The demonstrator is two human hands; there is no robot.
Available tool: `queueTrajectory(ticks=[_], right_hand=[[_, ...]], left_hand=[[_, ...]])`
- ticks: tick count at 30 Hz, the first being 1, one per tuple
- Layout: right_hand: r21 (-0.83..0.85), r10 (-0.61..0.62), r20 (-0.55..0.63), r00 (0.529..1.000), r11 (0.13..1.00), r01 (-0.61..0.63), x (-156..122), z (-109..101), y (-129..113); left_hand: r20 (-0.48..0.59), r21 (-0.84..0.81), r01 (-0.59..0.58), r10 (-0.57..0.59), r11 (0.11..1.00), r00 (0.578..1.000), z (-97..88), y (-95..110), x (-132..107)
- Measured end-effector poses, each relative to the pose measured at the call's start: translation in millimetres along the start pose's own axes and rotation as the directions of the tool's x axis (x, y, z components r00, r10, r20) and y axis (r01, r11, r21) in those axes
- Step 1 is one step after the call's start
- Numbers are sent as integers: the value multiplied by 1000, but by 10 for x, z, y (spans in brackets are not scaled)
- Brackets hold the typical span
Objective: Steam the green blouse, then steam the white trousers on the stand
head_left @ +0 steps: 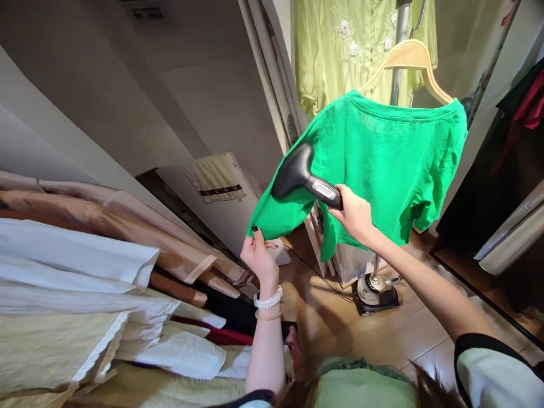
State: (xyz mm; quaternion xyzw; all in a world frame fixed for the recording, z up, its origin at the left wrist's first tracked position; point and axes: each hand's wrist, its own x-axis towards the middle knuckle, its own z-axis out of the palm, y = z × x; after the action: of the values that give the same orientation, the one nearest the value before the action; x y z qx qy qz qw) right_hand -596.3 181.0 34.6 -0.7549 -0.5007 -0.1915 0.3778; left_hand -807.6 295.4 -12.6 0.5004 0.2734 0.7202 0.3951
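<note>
A bright green blouse [374,164] hangs from a wooden hanger [408,55] on a metal pole. My left hand [260,258] pinches the cuff of its left-side sleeve and holds the sleeve out to the left. In my right hand [355,215] is the handle of a black garment steamer head [295,173], with my fingers wrapped round it. The steamer head lies against the stretched sleeve, a little above the cuff. Its face toward the fabric is hidden.
The steamer base [376,292] stands on the wooden floor with a cord running left. Behind the blouse hangs a pale green embroidered dress [327,51]. Racks of clothes [76,255] fill the left side, and dark garments [488,164] hang at the right.
</note>
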Motion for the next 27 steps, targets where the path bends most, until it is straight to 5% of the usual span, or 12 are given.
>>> queueTrajectory(ticks=[27], right_hand=[[-34,45,37,998,998,-43,-73,125,148]], left_hand=[[10,23,-47,46,999,999,48,-56,47]])
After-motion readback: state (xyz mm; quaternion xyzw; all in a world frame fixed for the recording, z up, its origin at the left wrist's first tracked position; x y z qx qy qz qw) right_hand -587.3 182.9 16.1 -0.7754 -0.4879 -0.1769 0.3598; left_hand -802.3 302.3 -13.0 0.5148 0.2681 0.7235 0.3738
